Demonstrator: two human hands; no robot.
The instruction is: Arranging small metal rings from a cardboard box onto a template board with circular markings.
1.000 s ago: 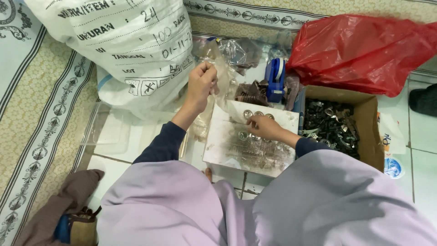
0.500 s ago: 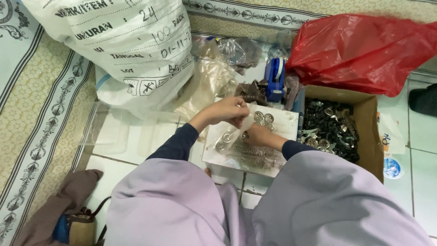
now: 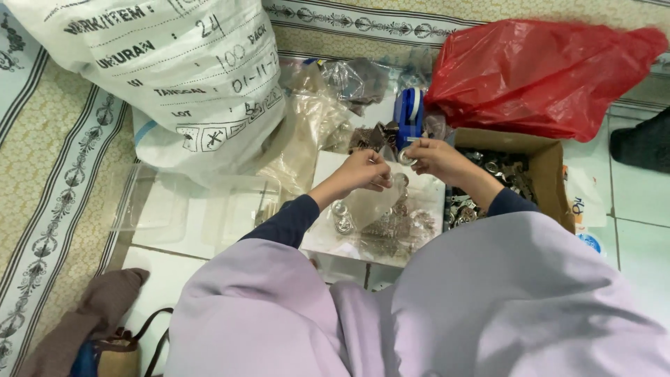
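A person sits on a white tiled floor (image 3: 174,276) edged by a patterned mat (image 3: 56,181), working over a white sheet (image 3: 328,234) strewn with small metal rings. The left hand (image 3: 363,171) pinches a small clear bag (image 3: 373,202) that hangs over the sheet; the right hand (image 3: 433,157) pinches a metal ring (image 3: 406,158) just above the bag's mouth, the two hands nearly touching. A cardboard box (image 3: 551,181) of metal parts sits just right of the sheet, with a red bag (image 3: 537,73) beyond it. A large white sack (image 3: 160,70) crowds the upper left, with crumpled clear bags (image 3: 307,132) and a blue tape dispenser (image 3: 408,108) between sack and red bag. Clear trays (image 3: 195,213) lie left of the sheet. A brown handbag (image 3: 91,328) rests at lower left; bare tile shows at far right.
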